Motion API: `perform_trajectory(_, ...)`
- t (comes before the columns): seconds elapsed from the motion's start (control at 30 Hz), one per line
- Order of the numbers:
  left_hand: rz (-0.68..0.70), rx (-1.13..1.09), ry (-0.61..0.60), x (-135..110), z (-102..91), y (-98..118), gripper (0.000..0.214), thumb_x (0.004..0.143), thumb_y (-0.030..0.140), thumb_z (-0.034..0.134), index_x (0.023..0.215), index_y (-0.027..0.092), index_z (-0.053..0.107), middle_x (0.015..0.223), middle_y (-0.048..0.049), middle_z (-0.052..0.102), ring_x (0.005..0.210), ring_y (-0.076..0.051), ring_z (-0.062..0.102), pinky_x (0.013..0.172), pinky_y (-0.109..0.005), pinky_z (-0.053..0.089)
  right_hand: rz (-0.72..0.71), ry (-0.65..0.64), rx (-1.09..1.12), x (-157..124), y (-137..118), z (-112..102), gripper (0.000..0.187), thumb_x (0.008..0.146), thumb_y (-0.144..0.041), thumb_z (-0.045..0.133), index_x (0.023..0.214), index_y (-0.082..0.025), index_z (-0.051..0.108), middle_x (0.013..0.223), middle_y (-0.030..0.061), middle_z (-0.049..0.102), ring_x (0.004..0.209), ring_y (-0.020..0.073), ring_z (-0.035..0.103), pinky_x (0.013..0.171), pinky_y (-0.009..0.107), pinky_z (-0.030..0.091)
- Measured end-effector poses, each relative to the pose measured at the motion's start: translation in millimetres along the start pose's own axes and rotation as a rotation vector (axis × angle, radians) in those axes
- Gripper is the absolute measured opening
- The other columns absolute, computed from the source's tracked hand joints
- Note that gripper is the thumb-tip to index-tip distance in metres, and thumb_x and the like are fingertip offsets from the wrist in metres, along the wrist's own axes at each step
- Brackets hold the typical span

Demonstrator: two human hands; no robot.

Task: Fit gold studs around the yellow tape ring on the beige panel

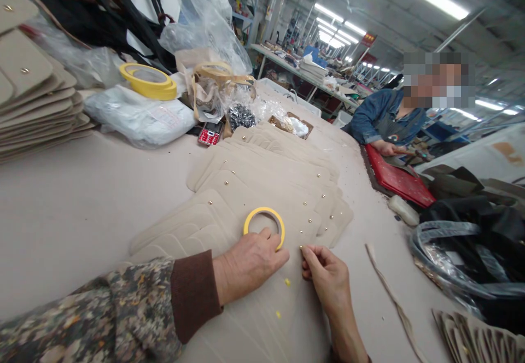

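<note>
My left hand (252, 264) is closed on a roll of yellow tape (264, 210), which rests on overlapping beige panels (266, 180). These flat, leather-like pieces carry small gold-coloured metal studs. Just to the right, my right hand (328, 278) is closed, thumb and forefinger pinched together over the panels. A tiny gold-coloured spot shows at those fingertips; whether it is held or is a stud on a panel, I cannot tell. Two small yellow bits (287, 282) lie on the beige surface between and below my hands.
Stacked beige panels (36, 100) stand at left, near more yellow tape rolls (147, 81) on a plastic-wrapped packet (143, 114). A beige strip (389, 294) and black bag (471, 243) lie at right. A co-worker (381, 114) holds a hammer-like tool by a red pad (394, 174).
</note>
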State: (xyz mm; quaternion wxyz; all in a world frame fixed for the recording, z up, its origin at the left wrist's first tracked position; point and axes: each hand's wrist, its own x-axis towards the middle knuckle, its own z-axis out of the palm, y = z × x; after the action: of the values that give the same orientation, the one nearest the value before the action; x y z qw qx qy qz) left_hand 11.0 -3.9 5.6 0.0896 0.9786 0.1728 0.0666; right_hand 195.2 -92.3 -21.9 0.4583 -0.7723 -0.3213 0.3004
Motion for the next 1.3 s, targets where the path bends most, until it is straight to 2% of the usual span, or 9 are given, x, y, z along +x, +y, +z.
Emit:
perform_trajectory(0.2, 0.008, -0.004, -0.023, 1.2, 0.2, 0.0, 0.01, 0.094, 0.012, 0.047, 0.089, 0.017, 0.054, 0.09, -0.0076, 0.059, 0.082, -0.025, 0.055, 0.06, -0.034, 0.05, -0.121, 0.016, -0.307, 6.3, -4.3, 2.2, 0.038, 0.077, -0.054, 0.062, 0.074, -0.016, 0.07, 0.06, 0.0027, 0.065, 0.051, 0.015, 0.056, 0.047, 0.024, 0.046)
perform_trajectory(0.27, 0.007, -0.006, -0.032, 1.0, 0.2, -0.6, 0.011, 0.094, 0.012, 0.046, 0.089, 0.017, 0.054, 0.091, -0.0075, 0.059, 0.082, -0.025, 0.055, 0.061, -0.035, 0.05, -0.144, 0.018, -0.358, 7.8, -3.6, 2.4, 0.037, 0.078, -0.053, 0.061, 0.081, -0.017, 0.07, 0.058, 0.0017, 0.065, 0.049, 0.0155, 0.056, 0.047, 0.024, 0.046)
perform_trajectory(0.4, -0.02, 0.0, -0.041, -1.2, 0.1, -1.8, 0.013, 0.094, 0.009, 0.043, 0.09, 0.017, 0.053, 0.092, -0.0078, 0.058, 0.083, -0.025, 0.055, 0.063, -0.035, 0.051, -0.076, 0.049, -0.251, 4.6, 4.5, -0.9, 0.045, 0.078, -0.055, 0.063, 0.103, -0.018, 0.061, 0.049, -0.0052, 0.059, 0.041, 0.0152, 0.054, 0.042, 0.024, 0.044)
perform_trajectory(0.5, -0.025, -0.002, -0.041, -3.0, -0.8, -1.8, 0.012, 0.093, 0.009, 0.045, 0.09, 0.018, 0.053, 0.092, -0.008, 0.058, 0.084, -0.025, 0.054, 0.063, -0.034, 0.05, -0.057, 0.034, -0.138, -2.5, 11.5, -4.5, 0.041, 0.079, -0.057, 0.062, 0.091, -0.018, 0.063, 0.054, -0.0024, 0.062, 0.047, 0.015, 0.057, 0.044, 0.023, 0.046)
perform_trajectory(0.7, -0.007, -0.016, -0.025, -3.4, -2.8, -1.0, 0.012, 0.093, 0.009, 0.045, 0.09, 0.017, 0.054, 0.092, -0.008, 0.058, 0.085, -0.025, 0.053, 0.064, -0.033, 0.05, -0.286, 0.124, -0.405, -5.9, 4.9, 5.6, 0.034, 0.083, -0.049, 0.057, 0.082, -0.019, 0.072, 0.067, 0.0032, 0.071, 0.056, 0.016, 0.062, 0.058, 0.025, 0.046)
perform_trajectory(0.8, 0.007, -0.013, -0.018, -4.1, -1.7, -1.0, 0.012, 0.093, 0.009, 0.045, 0.089, 0.018, 0.053, 0.091, -0.0072, 0.058, 0.083, -0.024, 0.053, 0.062, -0.033, 0.049, -0.328, 0.152, -0.509, -1.1, -2.4, 11.7, 0.029, 0.084, -0.044, 0.055, 0.081, -0.021, 0.072, 0.069, 0.003, 0.072, 0.059, 0.0172, 0.064, 0.063, 0.026, 0.045)
perform_trajectory(0.93, 0.043, -0.005, 0.016, -7.2, -1.8, -3.1, 0.012, 0.094, 0.009, 0.045, 0.089, 0.018, 0.052, 0.088, -0.0056, 0.057, 0.076, -0.022, 0.052, 0.059, -0.031, 0.045, -0.309, 0.039, -0.509, -1.9, -5.0, 3.3, 0.027, 0.085, -0.043, 0.055, 0.079, -0.022, 0.072, 0.069, 0.0013, 0.071, 0.062, 0.0167, 0.065, 0.063, 0.025, 0.045)
perform_trajectory(1.1, 0.101, -0.055, 0.122, -7.0, -6.7, -12.0, 0.011, 0.096, 0.013, 0.043, 0.092, 0.018, 0.052, 0.087, -0.0036, 0.056, 0.072, -0.018, 0.051, 0.062, -0.029, 0.043, -0.287, -0.119, -0.485, -11.8, -1.4, -14.7, 0.029, 0.084, -0.045, 0.058, 0.087, -0.02, 0.073, 0.064, -0.0003, 0.068, 0.058, 0.0155, 0.061, 0.058, 0.023, 0.045)
perform_trajectory(1.3, 0.004, -0.028, 0.07, -3.7, -7.8, -18.9, 0.012, 0.093, 0.009, 0.046, 0.094, 0.019, 0.052, 0.088, -0.0027, 0.058, 0.078, -0.02, 0.054, 0.064, -0.03, 0.043, -0.28, 0.044, -0.392, -9.9, 1.5, -13.5, 0.042, 0.084, -0.049, 0.055, 0.102, -0.015, 0.069, 0.076, 0.0048, 0.069, 0.058, 0.0166, 0.06, 0.06, 0.028, 0.049)
